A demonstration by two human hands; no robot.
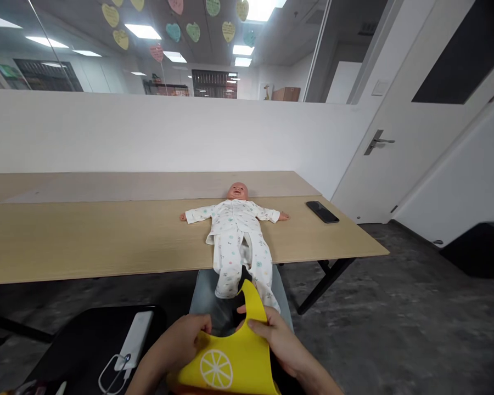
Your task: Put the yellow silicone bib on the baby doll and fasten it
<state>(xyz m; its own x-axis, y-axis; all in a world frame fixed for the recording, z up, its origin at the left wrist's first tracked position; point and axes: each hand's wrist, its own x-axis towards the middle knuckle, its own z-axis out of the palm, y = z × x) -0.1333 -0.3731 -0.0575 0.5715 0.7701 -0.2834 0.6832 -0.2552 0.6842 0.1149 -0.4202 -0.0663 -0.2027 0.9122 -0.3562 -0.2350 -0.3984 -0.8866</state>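
The wood-topped bench [107, 236] bears a face-up baby doll [236, 216], its pyjama legs past the front edge. Nearer, a yellow bib [249, 359] with a citrus-slice print is gripped at its upper sides, fingers of left hand [183, 340] and right hand [279, 336] clamped on it. A black smartphone [322, 212] lies right of the doll.

The one view, head-worn, looks forward and down across the long light-wood table [107, 236] from its near side, close to the bare left hand [185, 341] and bare right hand [278, 336], farther from the flat white wall [148, 131] behind that table.
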